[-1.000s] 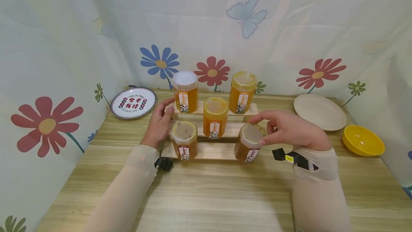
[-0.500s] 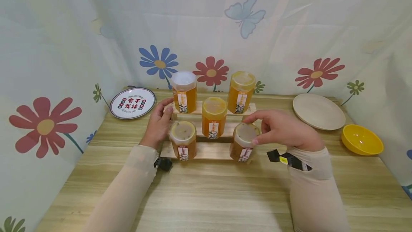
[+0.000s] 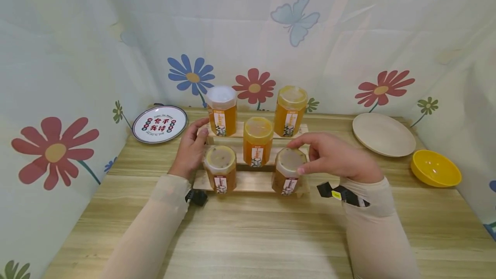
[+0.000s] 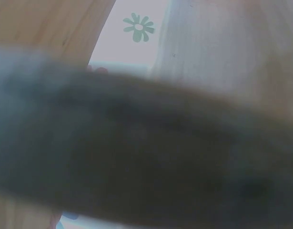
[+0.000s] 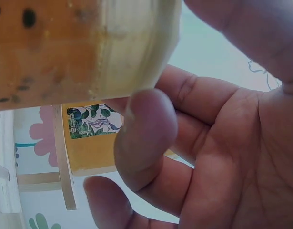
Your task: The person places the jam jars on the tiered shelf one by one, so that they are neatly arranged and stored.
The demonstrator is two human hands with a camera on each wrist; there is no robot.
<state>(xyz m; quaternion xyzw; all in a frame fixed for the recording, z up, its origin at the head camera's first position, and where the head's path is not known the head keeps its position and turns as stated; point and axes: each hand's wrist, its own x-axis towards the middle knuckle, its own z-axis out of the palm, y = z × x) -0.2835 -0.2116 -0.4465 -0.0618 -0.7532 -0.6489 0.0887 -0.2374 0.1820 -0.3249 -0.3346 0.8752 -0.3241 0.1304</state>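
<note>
In the head view, my right hand [image 3: 337,156] pinches the lid of the front right honey jar [image 3: 286,178] between thumb and forefinger. That jar stands on the lowest step of a wooden tiered rack [image 3: 253,180]. Dark specks show through its side in the right wrist view, where my hand [image 5: 227,152] reaches round the lid end. My left hand [image 3: 190,150] grips the rack's left end, thumb in front. Beside it are the front left jar [image 3: 221,173] and the back left jar [image 3: 224,117]. The left wrist view is mostly blocked by a dark blur.
A middle jar [image 3: 257,143] and a back right jar [image 3: 290,113] stand on the higher steps. A lettered plate [image 3: 159,124] lies at the left. To the right are a beige plate [image 3: 383,134] and a yellow bowl [image 3: 435,169]. A printed curtain [image 3: 240,33] hangs behind.
My right hand has slid the front right jar leftward along the lowest step, toward the middle jar. The left hand has kept its place on the rack.
</note>
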